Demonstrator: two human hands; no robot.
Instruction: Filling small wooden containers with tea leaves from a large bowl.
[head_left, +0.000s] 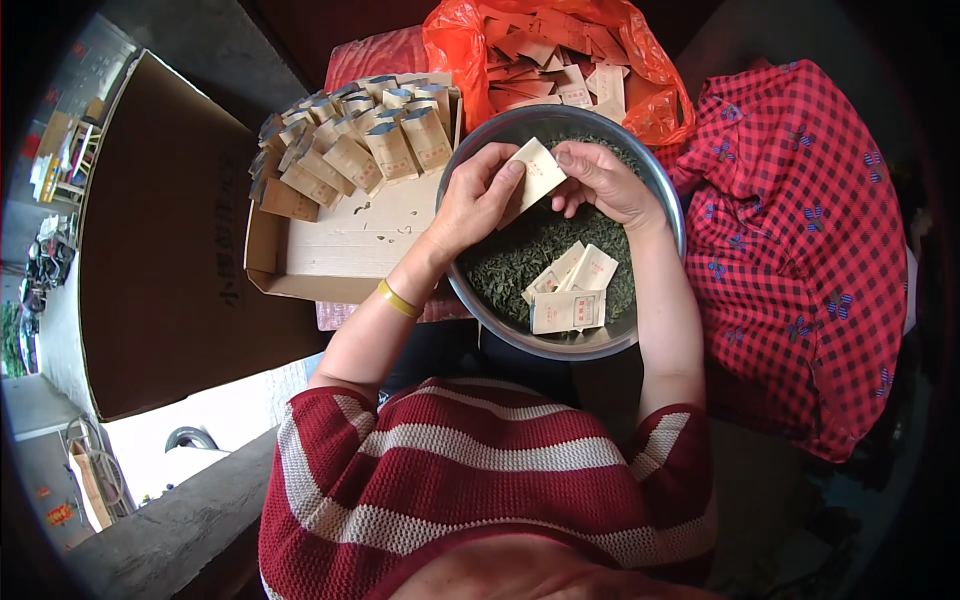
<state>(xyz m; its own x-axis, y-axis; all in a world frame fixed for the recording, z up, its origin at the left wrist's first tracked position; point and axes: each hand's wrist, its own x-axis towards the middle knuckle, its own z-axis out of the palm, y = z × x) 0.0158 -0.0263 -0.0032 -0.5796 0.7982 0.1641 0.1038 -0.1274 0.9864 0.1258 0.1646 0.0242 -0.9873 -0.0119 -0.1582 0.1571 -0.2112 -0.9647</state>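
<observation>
My left hand (484, 191) grips a small kraft paper packet (541, 174) by its side, thumb on top, above a round metal basin (459, 281). At the packet's upper right corner is my right hand (604, 184), its thumb and forefinger touching or very near the edge; whether they pinch it I cannot tell. Dark dried leaves (499, 266), like tea, fill the lower part of the basin. On the leaves lie several flat paper packets (568, 310), partly overlapping.
Left of the basin, a shallow cardboard tray (330, 287) holds rows of upright filled packets (390, 150). Behind the basin, a red plastic bag (459, 56) contains many loose packets. Red checked cloth (795, 225) lies at right. A tall cardboard box (172, 240) stands at far left.
</observation>
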